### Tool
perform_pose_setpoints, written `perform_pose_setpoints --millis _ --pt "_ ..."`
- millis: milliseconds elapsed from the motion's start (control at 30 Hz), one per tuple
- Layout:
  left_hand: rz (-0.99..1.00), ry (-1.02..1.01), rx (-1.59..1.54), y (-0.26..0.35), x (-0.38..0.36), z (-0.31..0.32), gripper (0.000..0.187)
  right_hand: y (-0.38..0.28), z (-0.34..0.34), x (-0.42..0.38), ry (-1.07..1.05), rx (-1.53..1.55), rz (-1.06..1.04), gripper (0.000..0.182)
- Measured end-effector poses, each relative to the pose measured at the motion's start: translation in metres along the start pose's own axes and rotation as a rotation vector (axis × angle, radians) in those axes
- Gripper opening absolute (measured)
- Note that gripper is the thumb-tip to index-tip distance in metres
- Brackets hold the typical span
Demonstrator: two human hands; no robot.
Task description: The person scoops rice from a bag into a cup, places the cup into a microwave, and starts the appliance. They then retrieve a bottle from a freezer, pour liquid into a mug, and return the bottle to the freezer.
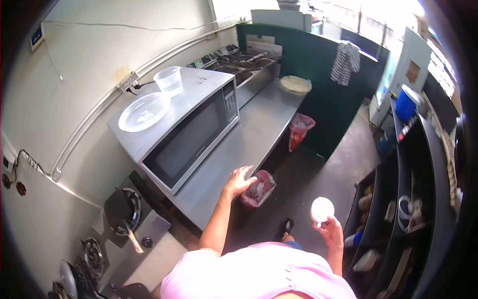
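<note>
My right hand (330, 232) holds a white cup (322, 209) by its lower side, over the dark floor to the right. The cup's top faces up and looks white; what is inside cannot be made out. My left hand (240, 180) is held out with its fingers apart and nothing in it, near the front edge of the metal counter (219, 162). Just beyond that hand, a lined bin (260, 189) stands below the counter edge. On the counter is a microwave (191, 134), with a clear plastic container (169, 81) and a clear round lid (144, 112) on top.
Gas burners (92, 256) and a black pan (118, 207) are at the lower left. Dark shelves (403, 184) line the right side. Fryers (244, 62), a covered bowl (296, 85) and a red bag (300, 132) lie ahead, by a green partition (318, 107).
</note>
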State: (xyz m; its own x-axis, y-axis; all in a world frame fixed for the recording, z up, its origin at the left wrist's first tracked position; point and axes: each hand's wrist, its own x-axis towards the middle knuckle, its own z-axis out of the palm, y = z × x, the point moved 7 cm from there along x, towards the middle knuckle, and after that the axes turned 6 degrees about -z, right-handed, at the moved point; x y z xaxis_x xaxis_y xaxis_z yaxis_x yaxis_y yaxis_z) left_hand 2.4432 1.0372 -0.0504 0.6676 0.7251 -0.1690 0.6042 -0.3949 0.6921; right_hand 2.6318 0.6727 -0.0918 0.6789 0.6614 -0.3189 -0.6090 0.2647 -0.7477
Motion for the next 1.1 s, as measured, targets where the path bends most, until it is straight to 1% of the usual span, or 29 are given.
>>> perform_pose_setpoints --millis 33,67,133,167,200,267,333,433,467,500,533,567,667,733,800,867,933,1000,1033,1067,1100 --pt "0.016 0.041 -0.005 0.000 0.020 0.003 0.065 -0.008 0.011 0.036 -0.054 -0.048 0.031 0.043" --pt "-0.026 0.076 -0.025 -0.003 0.040 0.005 0.064 -0.011 0.020 0.076 -0.108 -0.091 0.047 0.041" --pt "-0.115 0.127 -0.044 -0.013 0.068 0.010 0.063 -0.020 0.057 0.147 -0.205 -0.255 0.118 0.040" --pt "-0.156 0.145 -0.052 -0.015 0.081 0.010 0.063 -0.019 0.077 0.184 -0.233 -0.289 0.142 0.039" --pt "-0.203 0.161 -0.058 -0.018 0.090 0.009 0.063 -0.015 0.098 0.220 -0.262 -0.321 0.172 0.039" --pt "-0.277 0.197 -0.096 -0.026 0.096 0.009 0.063 0.002 0.139 0.289 -0.432 -0.354 0.213 0.037" --pt "-0.305 0.256 -0.149 -0.029 0.099 -0.003 0.062 0.018 0.176 0.348 -0.449 -0.427 0.260 0.035" --pt "-0.400 0.514 -0.158 -0.048 0.087 -0.030 0.055 0.047 0.212 0.428 -0.420 -0.719 0.304 0.039" --pt "-0.443 0.591 -0.161 -0.058 0.079 -0.036 0.053 0.052 0.225 0.447 -0.455 -0.763 0.279 0.037" --pt "-0.447 0.687 -0.188 -0.045 0.071 -0.054 0.045 0.056 0.230 0.462 -0.482 -0.805 0.262 0.036" --pt "-0.407 0.761 -0.160 -0.031 0.065 -0.072 0.041 0.058 0.235 0.475 -0.509 -0.841 0.233 0.034" --pt "-0.348 0.848 -0.133 -0.015 0.065 -0.095 0.038 0.063 0.235 0.481 -0.518 -0.806 0.289 0.038" --pt "-0.163 1.121 -0.021 0.050 0.057 -0.147 0.025 0.029 0.252 0.483 -0.561 -1.167 0.158 0.047" --pt "0.041 1.284 0.202 0.079 0.063 -0.171 0.024 0.010 0.284 0.493 -0.528 -1.338 -0.427 0.050" --pt "0.068 1.334 0.325 0.101 0.077 -0.191 0.023 0.000 0.317 0.476 -0.480 -1.431 -1.023 0.054" --pt "0.045 1.330 0.425 0.115 0.099 -0.208 0.031 0.020 0.367 0.459 -0.691 -1.279 -1.090 0.056" --pt "-0.141 1.228 0.562 0.106 0.127 -0.214 0.050 0.090 0.394 0.482 -0.954 -1.146 -0.625 0.056" --pt "-0.232 1.220 0.574 0.093 0.146 -0.214 0.056 0.134 0.413 0.499 -1.013 -1.175 -0.662 0.057" --pt "-0.287 1.214 0.606 0.087 0.152 -0.213 0.057 0.143 0.427 0.496 -1.057 -1.187 -0.679 0.057" --pt "-0.292 1.243 0.612 0.087 0.152 -0.214 0.052 0.151 0.435 0.500 -1.103 -1.230 -0.570 0.058" --pt "-0.299 1.261 0.604 0.086 0.154 -0.214 0.050 0.142 0.448 0.491 -1.158 -1.268 -0.464 0.058"
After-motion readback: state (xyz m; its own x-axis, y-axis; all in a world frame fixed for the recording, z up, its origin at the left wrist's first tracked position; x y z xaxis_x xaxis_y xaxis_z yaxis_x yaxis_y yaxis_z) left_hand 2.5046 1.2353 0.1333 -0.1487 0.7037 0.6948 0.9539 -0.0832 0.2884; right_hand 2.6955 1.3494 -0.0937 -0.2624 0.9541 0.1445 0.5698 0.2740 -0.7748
